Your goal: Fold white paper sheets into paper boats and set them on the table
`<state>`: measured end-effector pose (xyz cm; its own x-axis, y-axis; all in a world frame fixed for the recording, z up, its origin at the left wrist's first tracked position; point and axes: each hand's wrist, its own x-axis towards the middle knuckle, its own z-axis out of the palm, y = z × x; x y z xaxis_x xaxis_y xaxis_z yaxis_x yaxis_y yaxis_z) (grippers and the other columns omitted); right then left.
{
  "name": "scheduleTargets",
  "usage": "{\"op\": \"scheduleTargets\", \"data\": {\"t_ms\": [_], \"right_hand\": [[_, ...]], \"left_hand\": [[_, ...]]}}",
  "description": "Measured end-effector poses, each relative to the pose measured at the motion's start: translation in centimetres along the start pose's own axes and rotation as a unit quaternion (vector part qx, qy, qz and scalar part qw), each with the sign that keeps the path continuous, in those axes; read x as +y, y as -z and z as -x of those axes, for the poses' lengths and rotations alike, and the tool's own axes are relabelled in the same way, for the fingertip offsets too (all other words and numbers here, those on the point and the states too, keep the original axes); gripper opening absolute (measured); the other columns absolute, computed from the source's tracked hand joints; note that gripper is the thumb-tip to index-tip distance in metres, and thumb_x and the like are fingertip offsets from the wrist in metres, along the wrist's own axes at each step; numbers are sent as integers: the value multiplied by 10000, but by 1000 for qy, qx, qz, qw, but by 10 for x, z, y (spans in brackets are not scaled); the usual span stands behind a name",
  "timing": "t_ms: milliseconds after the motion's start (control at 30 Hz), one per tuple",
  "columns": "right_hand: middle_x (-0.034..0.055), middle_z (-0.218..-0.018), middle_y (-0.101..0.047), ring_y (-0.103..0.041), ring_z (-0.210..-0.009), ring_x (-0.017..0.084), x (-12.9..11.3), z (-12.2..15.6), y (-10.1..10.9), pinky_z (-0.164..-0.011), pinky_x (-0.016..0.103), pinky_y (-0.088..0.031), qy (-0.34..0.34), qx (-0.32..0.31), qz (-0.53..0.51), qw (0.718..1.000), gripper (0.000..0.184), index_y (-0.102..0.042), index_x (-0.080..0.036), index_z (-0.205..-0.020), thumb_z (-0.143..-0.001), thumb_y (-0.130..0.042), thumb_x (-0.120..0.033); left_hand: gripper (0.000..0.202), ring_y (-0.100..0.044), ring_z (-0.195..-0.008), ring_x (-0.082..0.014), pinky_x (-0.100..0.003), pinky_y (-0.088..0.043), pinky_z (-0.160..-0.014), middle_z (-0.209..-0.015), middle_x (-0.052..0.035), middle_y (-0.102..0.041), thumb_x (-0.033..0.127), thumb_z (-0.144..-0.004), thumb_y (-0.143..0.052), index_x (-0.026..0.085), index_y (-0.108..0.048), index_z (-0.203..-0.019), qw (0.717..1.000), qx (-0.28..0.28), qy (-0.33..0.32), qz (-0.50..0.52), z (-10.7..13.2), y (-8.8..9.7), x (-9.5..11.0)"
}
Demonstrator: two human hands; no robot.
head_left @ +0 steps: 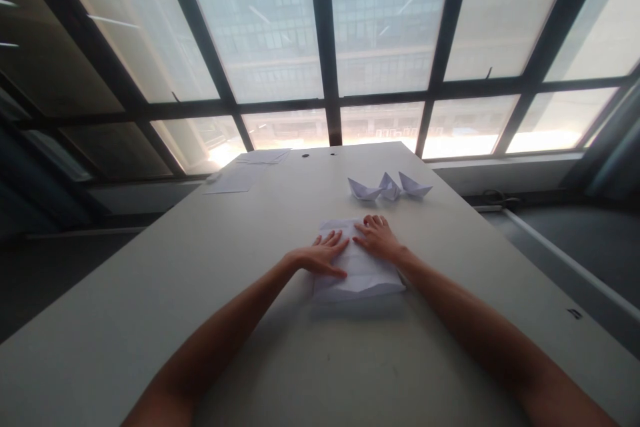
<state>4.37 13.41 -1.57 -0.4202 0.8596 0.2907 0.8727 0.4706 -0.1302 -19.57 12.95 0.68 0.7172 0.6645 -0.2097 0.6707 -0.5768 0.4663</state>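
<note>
Directly under left hand (324, 257) and right hand (380, 240): creased white paper (367, 268); both palm-down, fingers apart.

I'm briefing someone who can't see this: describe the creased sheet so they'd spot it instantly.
Find the white table before the windows, then look nearer than the three paper boats. The creased sheet lies there under the left hand and right hand. Unlike the loose sheets at far left, it has both hands on it.
</note>
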Motion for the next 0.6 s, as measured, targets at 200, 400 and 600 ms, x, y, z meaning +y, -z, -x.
{"op": "scheduleTargets", "data": {"t_ms": [200, 400, 600], "right_hand": [[251, -1498, -414, -324, -1399, 370, -29, 10, -6, -1130, 559, -151, -100, -52, -23, 993, 600, -440, -99, -1459, -987, -407, -468], [225, -1614, -192, -60, -1505, 355, -77, 27, -15, -1166, 573, 10, -17, -87, -87, 992, 798, -270, -89, -1547, -946, -398, -599], [223, -1615, -187, -97, -1504, 350, -90, 32, -11, -1181, 548, -25, -4, -93, -118, 989, 836, -249, -101, -1556, -917, -451, -601]], "left_hand": [[762, 1, -1509, -350, -611, -24, -1159, -1633, -159, -71, 635, -957, -356, 201, -219, -1568, 996, 23, 57, -58, -3, 0, -5], [633, 11, -1507, -366, -672, -28, -1135, -1644, -141, -36, 474, -1021, -212, 194, -141, -1585, 968, 96, 137, -187, -13, -6, -22], [626, -73, -1501, -386, -677, -43, -1134, -1630, -179, -139, 405, -989, -314, 165, -236, -1562, 963, 102, 169, -184, -17, 4, -24]]}}
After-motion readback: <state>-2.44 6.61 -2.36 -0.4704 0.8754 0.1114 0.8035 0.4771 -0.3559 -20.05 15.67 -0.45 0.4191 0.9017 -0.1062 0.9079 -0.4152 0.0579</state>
